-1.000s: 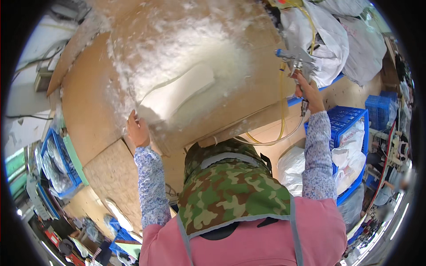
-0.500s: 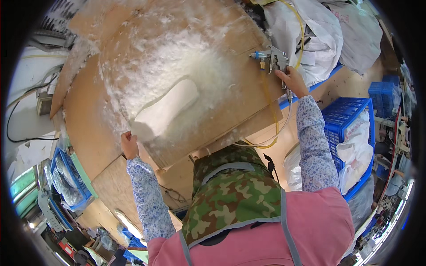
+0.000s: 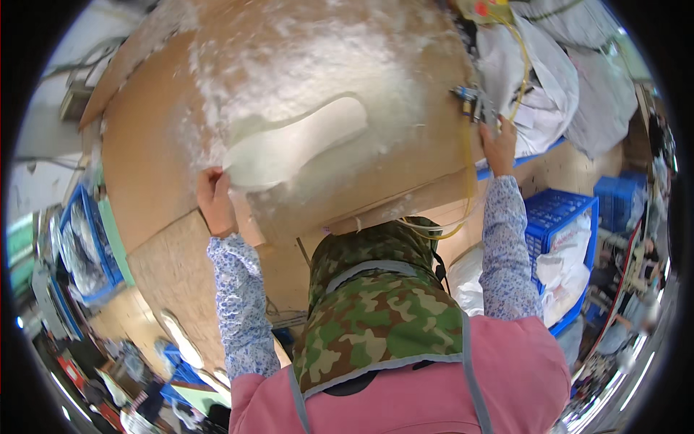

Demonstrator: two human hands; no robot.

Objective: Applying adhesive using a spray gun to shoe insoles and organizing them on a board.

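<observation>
A white shoe insole (image 3: 303,145) lies on the cardboard-covered work surface (image 3: 152,155), amid a patch of white fluff and overspray. At its near-left end, my left hand (image 3: 219,204) pinches the edge between thumb and fingers. Over at the right edge of the cardboard, my right hand (image 3: 500,148) grips a silver spray gun (image 3: 483,107) with a blue nozzle end pointing left, toward the insole. The fingers partly hide its handle. A yellow hose and a clear hose hang from the gun.
White plastic sacks (image 3: 549,79) stand behind the gun at the far right. A blue crate (image 3: 557,224) with white bags sits to the right of my arm. Another blue crate (image 3: 90,246) holds bagged items at left. More insoles (image 3: 182,338) lie at the lower left.
The view has shifted, and the insole lies more level across the picture, with my left hand right at its end. My right hand still holds the spray gun, now seen more blurred.
</observation>
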